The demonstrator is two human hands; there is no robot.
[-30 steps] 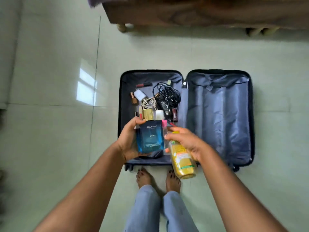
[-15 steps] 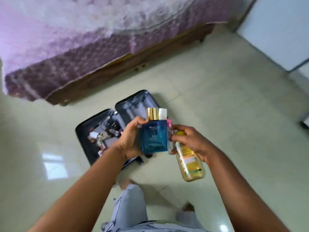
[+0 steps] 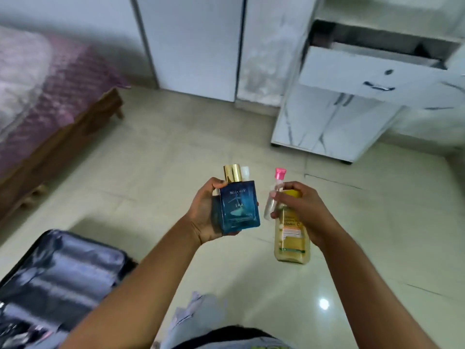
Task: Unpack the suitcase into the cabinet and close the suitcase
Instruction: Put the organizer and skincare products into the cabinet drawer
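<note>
Bottles in both hands, cabinet [image 3: 334,122] ahead
Left hand [image 3: 205,212] grips blue perfume [image 3: 239,207]; right hand [image 3: 299,210] clasps yellow bottle [image 3: 292,238] — suitcase [image 3: 57,275] lies lower-left.

The perfume bottle [image 3: 239,206] is deep blue with a gold cap. The other bottle [image 3: 292,238] is yellow, the cabinet [image 3: 334,122] white marble-veined, and the bedspread [image 3: 57,79] purple.

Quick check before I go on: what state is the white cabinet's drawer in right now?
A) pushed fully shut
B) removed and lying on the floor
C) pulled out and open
C: the drawer of the white cabinet juts forward, leaving a dark gap behind its front panel.
</note>
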